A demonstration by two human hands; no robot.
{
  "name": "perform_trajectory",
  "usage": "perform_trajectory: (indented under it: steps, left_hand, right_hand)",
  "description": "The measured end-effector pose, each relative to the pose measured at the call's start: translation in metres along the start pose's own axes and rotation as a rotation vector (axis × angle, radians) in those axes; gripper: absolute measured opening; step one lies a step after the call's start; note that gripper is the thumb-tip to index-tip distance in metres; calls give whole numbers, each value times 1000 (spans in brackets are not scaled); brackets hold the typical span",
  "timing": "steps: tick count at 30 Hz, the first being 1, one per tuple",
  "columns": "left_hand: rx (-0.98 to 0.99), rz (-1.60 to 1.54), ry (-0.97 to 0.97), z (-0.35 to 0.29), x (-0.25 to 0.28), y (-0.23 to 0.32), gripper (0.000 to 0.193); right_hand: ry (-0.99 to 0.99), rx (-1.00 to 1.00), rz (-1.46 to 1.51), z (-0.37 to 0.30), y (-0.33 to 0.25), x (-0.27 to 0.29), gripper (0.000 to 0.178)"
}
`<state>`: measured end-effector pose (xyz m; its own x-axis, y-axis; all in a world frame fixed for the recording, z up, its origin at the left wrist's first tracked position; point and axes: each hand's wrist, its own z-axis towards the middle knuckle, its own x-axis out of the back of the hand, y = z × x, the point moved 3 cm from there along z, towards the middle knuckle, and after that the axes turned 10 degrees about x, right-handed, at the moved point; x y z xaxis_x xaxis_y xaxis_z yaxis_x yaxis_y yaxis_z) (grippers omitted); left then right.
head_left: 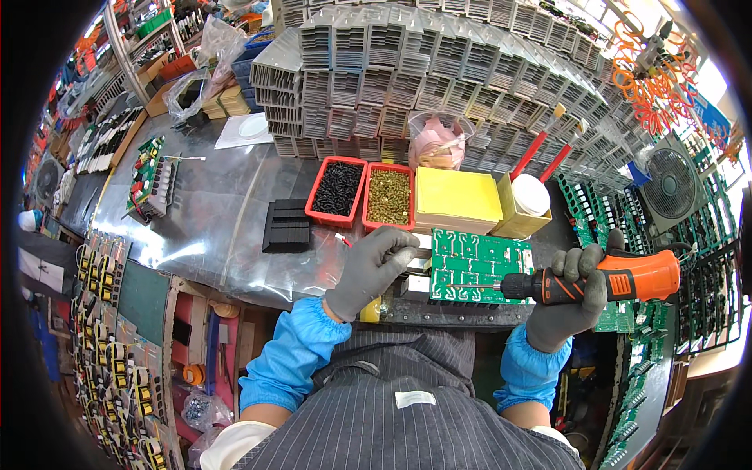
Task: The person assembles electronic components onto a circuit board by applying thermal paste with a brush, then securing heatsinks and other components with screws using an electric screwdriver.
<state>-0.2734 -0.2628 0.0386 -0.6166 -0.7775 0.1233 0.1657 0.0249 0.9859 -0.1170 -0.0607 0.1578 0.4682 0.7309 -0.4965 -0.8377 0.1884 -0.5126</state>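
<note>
A green circuit board (478,257) lies in front of me, with silvery metal pieces (417,283) along its left edge. My right hand (570,301), in a grey glove, is wrapped round an orange and black power screwdriver (638,276). The tool lies level, its thin bit pointing left across the lower part of the board. Gloved in grey too, my left hand (372,270) is closed at the board's left side, thumb and fingertips pinched together. Whatever sits between those fingertips is too small or hidden to make out. A small red and white connector (343,240) shows beside that hand.
Behind the board stand a red bin of black parts (337,188), a red bin of brass-coloured screws (388,197) and a yellow-topped stack (458,196). Metal profiles (352,47) are piled high behind. An assembled board (150,182) stands left; a fan (672,184) is at right.
</note>
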Motion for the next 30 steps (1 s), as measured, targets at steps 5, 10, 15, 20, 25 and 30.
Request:
perform_trajectory:
  steps: [5, 10, 15, 20, 25, 30]
  left_hand:
    - [37, 6, -3, 2, 0, 4, 19]
    - [-2, 89, 26, 5, 3, 13, 21]
    - [-26, 68, 23, 7, 1, 15, 21]
    - [-29, 71, 18, 8, 0, 13, 20]
    - [-27, 68, 8, 9, 0, 13, 20]
    - [-43, 66, -1, 8, 0, 11, 19]
  right_hand:
    - [17, -9, -18, -1, 1, -1, 73]
    - [45, -8, -24, -1, 3, 0, 75]
    - [57, -7, 5, 1, 3, 3, 75]
    - [60, 4, 39, 1, 4, 6, 73]
    - [67, 1, 23, 1, 5, 5, 73]
    - [64, -9, 32, -1, 4, 4, 73]
